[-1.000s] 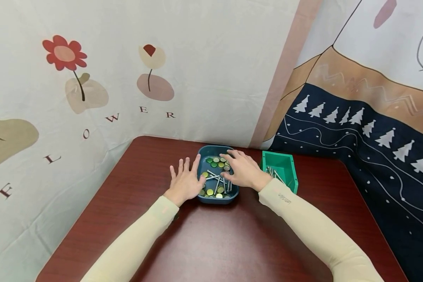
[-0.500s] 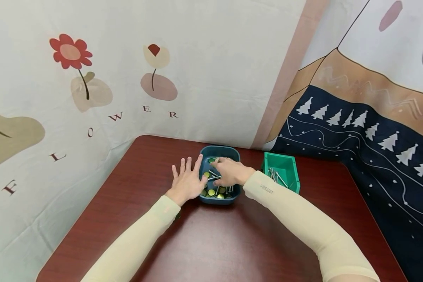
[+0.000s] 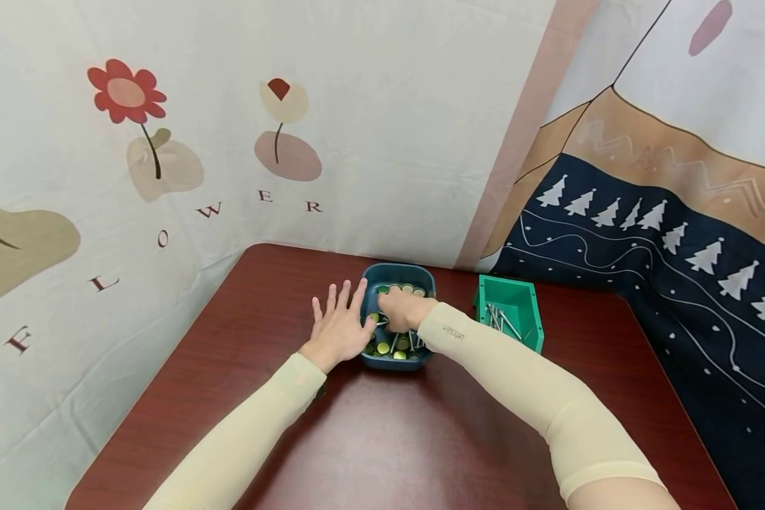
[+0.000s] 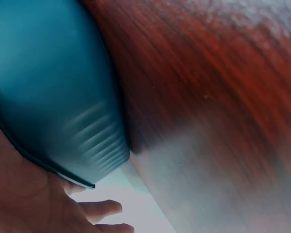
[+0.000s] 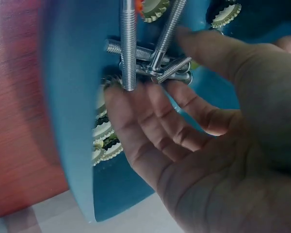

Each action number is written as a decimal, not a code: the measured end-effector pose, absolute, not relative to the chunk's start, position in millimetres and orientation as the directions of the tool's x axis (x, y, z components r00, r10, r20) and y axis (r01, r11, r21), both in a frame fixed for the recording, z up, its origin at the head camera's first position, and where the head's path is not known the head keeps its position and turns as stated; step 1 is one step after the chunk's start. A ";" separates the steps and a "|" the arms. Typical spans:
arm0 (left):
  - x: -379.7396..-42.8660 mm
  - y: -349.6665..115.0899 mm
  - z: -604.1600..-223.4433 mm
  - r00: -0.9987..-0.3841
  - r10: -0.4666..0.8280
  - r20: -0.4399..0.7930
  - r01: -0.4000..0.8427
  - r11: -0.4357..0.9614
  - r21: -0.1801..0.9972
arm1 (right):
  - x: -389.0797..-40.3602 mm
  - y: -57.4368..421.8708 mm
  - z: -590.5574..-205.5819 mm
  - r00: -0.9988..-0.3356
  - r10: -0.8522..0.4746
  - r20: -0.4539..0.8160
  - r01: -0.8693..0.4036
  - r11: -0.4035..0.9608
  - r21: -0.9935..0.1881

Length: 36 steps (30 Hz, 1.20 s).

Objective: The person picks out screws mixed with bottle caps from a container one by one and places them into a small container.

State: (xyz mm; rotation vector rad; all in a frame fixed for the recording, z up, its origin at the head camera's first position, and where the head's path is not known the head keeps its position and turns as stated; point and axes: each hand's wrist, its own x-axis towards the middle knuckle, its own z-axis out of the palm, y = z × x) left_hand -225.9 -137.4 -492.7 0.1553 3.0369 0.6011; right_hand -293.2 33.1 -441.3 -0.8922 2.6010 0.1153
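Note:
A dark blue tray (image 3: pixel 372 269) on the table holds metal bottle caps (image 3: pixel 383 348) and several silver threaded bolts (image 5: pixel 129 53). My left hand (image 3: pixel 336 331) rests against the tray's left side with fingers spread and straight; in the left wrist view its palm lies along the rim of the tray (image 4: pixel 53 58). Inside the tray is my right hand (image 3: pixel 404 310). From the right wrist, the fingers of that hand (image 5: pixel 203 131) reach toward the bolts, slightly bent, with the thumb apart on the other side. Bolts lie between thumb and fingertips, not visibly gripped. The head view hides the fingertips.
To the right of the tray stands a green bin (image 3: pixel 516 289) with several bolts (image 3: pixel 502 320) in it. The dark red wooden table (image 3: pixel 382 439) meets printed cloth hangings (image 3: pixel 389 177) at its back edge.
My right hand has moved left and down into the tray, over the bolts, its fingers drawing in. The left hand stays at the tray's left side. The view has shifted slightly.

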 end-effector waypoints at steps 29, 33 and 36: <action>-229.4 -142.1 -496.4 -0.976 0.215 0.031 0.209 0.891 0.404 | -342.0 53.2 -492.9 -0.628 -0.742 -0.236 -0.717 0.669 -0.196; -229.4 -142.0 -495.5 -0.976 0.215 0.030 0.208 0.888 0.411 | -356.9 65.8 -503.5 -0.629 -0.765 -0.136 -0.705 0.636 -0.314; -230.2 -141.6 -495.2 -0.977 0.211 0.035 0.207 0.886 0.416 | -345.7 74.2 -486.7 -0.659 -0.747 -0.091 -0.677 0.642 -0.360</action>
